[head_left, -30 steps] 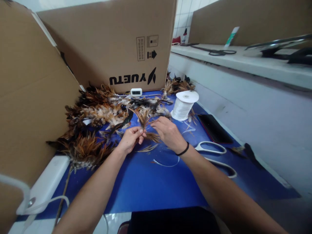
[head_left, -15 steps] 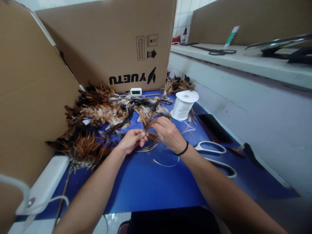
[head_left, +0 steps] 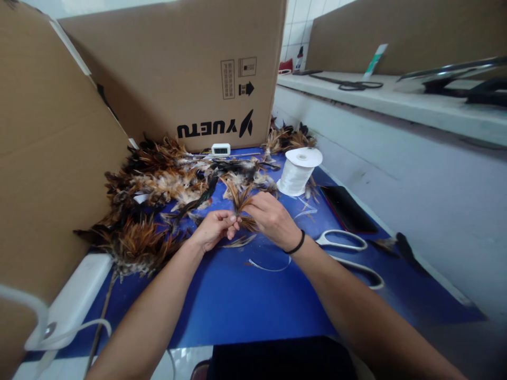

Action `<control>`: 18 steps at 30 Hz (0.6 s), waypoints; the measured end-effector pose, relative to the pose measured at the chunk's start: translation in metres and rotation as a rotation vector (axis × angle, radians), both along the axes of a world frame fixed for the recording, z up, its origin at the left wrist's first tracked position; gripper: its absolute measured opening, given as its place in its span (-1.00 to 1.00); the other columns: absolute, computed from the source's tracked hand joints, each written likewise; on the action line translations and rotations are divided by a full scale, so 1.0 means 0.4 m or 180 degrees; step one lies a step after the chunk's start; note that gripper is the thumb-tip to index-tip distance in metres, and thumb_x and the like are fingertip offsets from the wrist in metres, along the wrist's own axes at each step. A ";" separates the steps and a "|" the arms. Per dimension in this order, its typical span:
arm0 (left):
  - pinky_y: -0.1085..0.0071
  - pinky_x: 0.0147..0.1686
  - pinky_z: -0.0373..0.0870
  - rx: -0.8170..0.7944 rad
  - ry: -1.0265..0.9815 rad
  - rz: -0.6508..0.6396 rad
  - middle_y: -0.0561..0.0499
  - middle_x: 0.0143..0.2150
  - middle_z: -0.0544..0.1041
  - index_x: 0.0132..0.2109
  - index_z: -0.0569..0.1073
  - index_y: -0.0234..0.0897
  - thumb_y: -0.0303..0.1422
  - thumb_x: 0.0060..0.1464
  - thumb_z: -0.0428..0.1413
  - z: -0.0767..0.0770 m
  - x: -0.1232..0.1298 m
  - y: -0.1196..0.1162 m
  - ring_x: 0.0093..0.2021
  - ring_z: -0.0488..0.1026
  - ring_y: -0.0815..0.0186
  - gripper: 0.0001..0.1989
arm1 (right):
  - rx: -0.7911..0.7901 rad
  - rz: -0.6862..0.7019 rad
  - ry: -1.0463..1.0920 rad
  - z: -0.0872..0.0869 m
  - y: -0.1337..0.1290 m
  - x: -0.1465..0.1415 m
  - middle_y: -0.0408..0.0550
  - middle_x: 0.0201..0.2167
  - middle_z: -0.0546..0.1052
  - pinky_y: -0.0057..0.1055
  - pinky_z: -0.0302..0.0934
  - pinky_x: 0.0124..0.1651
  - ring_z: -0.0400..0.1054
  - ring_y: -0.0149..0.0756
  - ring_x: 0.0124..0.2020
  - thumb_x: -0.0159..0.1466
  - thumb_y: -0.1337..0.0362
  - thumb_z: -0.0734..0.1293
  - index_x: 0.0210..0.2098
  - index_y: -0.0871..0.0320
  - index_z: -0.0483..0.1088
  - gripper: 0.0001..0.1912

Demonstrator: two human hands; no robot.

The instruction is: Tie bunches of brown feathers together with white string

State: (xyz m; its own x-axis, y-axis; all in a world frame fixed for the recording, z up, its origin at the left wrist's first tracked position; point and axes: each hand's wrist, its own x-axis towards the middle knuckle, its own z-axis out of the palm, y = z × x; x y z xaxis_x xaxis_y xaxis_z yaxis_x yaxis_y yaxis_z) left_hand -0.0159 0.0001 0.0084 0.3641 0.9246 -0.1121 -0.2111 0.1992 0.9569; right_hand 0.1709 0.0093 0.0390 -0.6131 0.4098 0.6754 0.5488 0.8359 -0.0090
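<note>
A small bunch of brown feathers (head_left: 239, 198) fans upward between my hands over the blue table. My left hand (head_left: 216, 229) pinches its lower end between thumb and fingers. My right hand (head_left: 273, 219), with a black band at the wrist, has its closed fingertips on the bunch's right side. Loose feathers (head_left: 241, 241) lie just below the hands, beside a thin curled white strip (head_left: 271, 268). A large heap of brown, black and cream feathers (head_left: 158, 182) spreads behind and left of my left hand.
White-handled scissors (head_left: 344, 240) lie right of my right wrist, near a dark phone (head_left: 350, 208). Behind stand a white ribbon spool (head_left: 297, 171), a small digital display (head_left: 221, 150) and a cardboard box (head_left: 170, 68). A white power strip (head_left: 73, 295) sits at the left edge.
My right hand has shifted very slightly at the feather bunch. My left hand keeps its pinch in the same place.
</note>
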 end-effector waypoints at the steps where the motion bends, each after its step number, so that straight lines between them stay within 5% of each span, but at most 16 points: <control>1: 0.58 -0.65 0.19 0.0016 0.0007 0.0008 0.04 -0.54 0.44 -0.47 0.45 -0.43 -0.24 -0.12 0.27 0.001 0.001 0.000 -0.69 0.27 0.56 -0.71 | 0.0044 0.0013 -0.0009 0.000 0.000 -0.001 0.01 -0.39 0.43 -0.31 0.10 -0.23 0.19 -0.27 -0.32 0.34 0.25 0.14 -0.33 0.20 0.42 -0.73; 11: 0.54 -0.59 0.25 0.0284 0.0145 0.0383 0.02 -0.56 0.47 -0.44 0.47 -0.41 -0.23 -0.14 0.27 0.000 -0.003 0.006 -0.66 0.32 0.50 -0.71 | 0.0061 -0.0165 0.0682 0.001 0.007 0.006 0.01 -0.28 0.48 -0.26 0.18 -0.15 0.30 -0.24 -0.22 0.31 0.38 0.15 -0.23 0.17 0.42 -0.79; 18: 0.52 -0.55 0.27 0.0789 0.0390 0.0781 0.04 -0.62 0.45 -0.48 0.46 -0.39 -0.26 -0.06 0.21 -0.006 -0.006 0.013 -0.64 0.32 0.47 -0.75 | -0.0693 -0.0669 0.1640 -0.003 0.020 0.013 -0.03 -0.31 0.48 -0.33 0.27 -0.21 0.37 -0.29 -0.29 0.18 0.48 0.21 -0.21 0.16 0.42 -0.76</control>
